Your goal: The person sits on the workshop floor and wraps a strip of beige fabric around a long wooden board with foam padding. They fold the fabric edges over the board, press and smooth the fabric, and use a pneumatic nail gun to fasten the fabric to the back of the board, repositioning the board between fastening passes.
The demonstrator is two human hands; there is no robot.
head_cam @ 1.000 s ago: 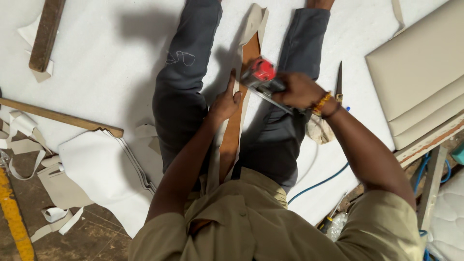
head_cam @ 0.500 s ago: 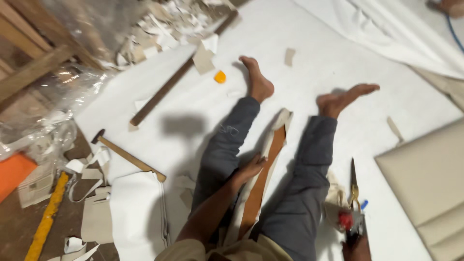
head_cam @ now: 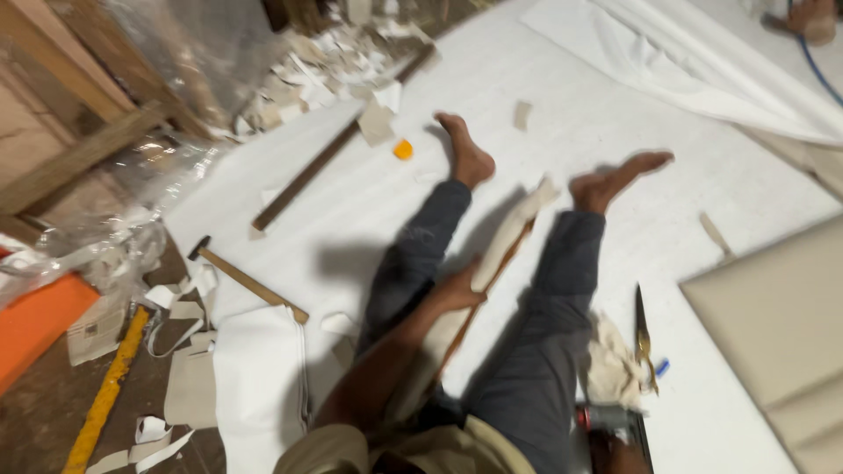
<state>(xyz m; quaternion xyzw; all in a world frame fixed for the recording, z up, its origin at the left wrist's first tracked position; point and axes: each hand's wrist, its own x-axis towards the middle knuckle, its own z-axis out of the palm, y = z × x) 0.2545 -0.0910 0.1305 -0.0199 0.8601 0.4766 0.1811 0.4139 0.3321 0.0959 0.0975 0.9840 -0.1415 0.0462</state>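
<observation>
Wooden slat (head_cam: 492,276) wrapped in pale fabric lies between the legs, left hand (head_cam: 457,290) gripping it to steady it. Right hand (head_cam: 615,452), near right, sits by the stapler (head_cam: 606,417); its fingers are too hidden to tell.

The wooden slat (head_cam: 492,279) between the legs is brown bare wood, partly wrapped in matt cream cloth, and lies on a smooth white sheet (head_cam: 615,114). At nine o'clock a hammer (head_cam: 250,283) has a plain wooden handle beside crumpled, glossy clear plastic film (head_cam: 132,237). At four o'clock, scissors (head_cam: 644,338) show dull metal blades next to a matt beige upholstered panel (head_cam: 773,325).
</observation>
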